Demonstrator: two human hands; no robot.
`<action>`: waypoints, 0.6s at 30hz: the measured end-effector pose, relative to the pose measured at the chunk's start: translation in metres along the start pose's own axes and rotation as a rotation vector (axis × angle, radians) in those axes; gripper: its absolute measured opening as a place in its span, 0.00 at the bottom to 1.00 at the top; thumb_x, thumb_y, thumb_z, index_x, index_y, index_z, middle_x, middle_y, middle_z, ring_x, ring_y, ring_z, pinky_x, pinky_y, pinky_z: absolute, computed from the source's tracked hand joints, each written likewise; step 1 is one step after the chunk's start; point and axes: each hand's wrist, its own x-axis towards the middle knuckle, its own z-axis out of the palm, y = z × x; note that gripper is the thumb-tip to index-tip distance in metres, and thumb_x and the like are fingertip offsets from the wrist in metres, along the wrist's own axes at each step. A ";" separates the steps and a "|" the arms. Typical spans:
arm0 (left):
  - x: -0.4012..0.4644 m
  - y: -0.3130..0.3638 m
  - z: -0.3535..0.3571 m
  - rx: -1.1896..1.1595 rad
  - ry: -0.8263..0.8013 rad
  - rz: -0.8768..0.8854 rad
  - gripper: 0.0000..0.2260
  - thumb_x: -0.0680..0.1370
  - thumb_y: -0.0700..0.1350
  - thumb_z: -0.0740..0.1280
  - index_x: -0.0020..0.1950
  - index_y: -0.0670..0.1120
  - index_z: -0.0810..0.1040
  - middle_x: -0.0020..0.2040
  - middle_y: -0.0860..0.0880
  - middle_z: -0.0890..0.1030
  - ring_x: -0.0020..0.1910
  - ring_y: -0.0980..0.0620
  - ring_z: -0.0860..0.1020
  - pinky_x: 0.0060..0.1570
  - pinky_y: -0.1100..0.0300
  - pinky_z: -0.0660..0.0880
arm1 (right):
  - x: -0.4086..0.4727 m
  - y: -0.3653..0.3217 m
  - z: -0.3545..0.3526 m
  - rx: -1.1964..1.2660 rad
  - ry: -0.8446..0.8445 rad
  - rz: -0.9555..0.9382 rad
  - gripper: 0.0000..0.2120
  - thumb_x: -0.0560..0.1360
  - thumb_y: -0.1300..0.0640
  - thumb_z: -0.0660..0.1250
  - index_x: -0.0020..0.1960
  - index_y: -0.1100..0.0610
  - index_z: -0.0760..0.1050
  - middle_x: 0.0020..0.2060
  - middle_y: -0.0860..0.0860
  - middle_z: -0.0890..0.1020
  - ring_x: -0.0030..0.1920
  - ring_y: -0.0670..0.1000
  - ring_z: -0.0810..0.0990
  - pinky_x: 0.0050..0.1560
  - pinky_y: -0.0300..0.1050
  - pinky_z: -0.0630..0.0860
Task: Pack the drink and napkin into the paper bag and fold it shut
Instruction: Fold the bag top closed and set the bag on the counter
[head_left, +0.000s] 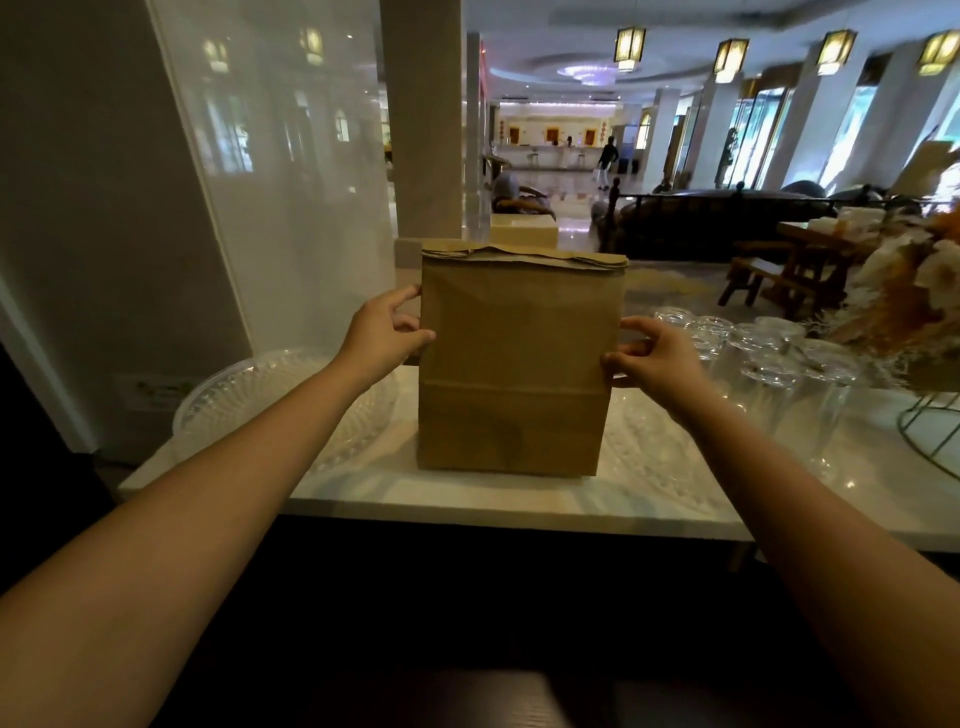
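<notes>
A brown paper bag (514, 364) stands upright on the white marble counter (467, 504), its top edge folded over. My left hand (382, 338) grips the bag's left side at mid-height, thumb on the front and fingers behind. My right hand (652, 358) pinches the bag's right side at about the same height. The drink and the napkin are not in sight; whatever is in the bag is hidden.
A clear patterned plastic tray (249, 405) lies left of the bag, another (660, 457) to its right. Several upturned glasses (769, 358) stand at the right, beside a dried-flower arrangement (893, 306) on a wire stand. A glass panel rises behind the counter's left end.
</notes>
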 end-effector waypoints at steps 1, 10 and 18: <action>0.002 -0.002 0.001 -0.006 0.000 -0.006 0.28 0.73 0.37 0.69 0.71 0.47 0.64 0.38 0.49 0.81 0.39 0.54 0.81 0.31 0.71 0.76 | 0.002 0.002 0.001 0.003 0.003 0.003 0.19 0.71 0.71 0.65 0.61 0.60 0.71 0.34 0.53 0.80 0.36 0.48 0.81 0.31 0.39 0.80; 0.006 -0.016 0.010 -0.041 -0.010 -0.030 0.28 0.73 0.36 0.68 0.72 0.45 0.64 0.46 0.39 0.82 0.45 0.45 0.82 0.48 0.53 0.79 | 0.010 0.019 0.006 0.002 -0.001 0.034 0.20 0.71 0.69 0.66 0.62 0.58 0.71 0.36 0.53 0.81 0.38 0.50 0.82 0.37 0.44 0.79; 0.003 -0.013 0.008 -0.046 -0.043 -0.046 0.29 0.74 0.37 0.68 0.72 0.46 0.62 0.47 0.42 0.82 0.42 0.50 0.81 0.38 0.65 0.77 | 0.005 0.019 0.007 -0.036 0.013 0.037 0.22 0.72 0.67 0.66 0.64 0.57 0.69 0.38 0.52 0.81 0.40 0.51 0.81 0.37 0.42 0.78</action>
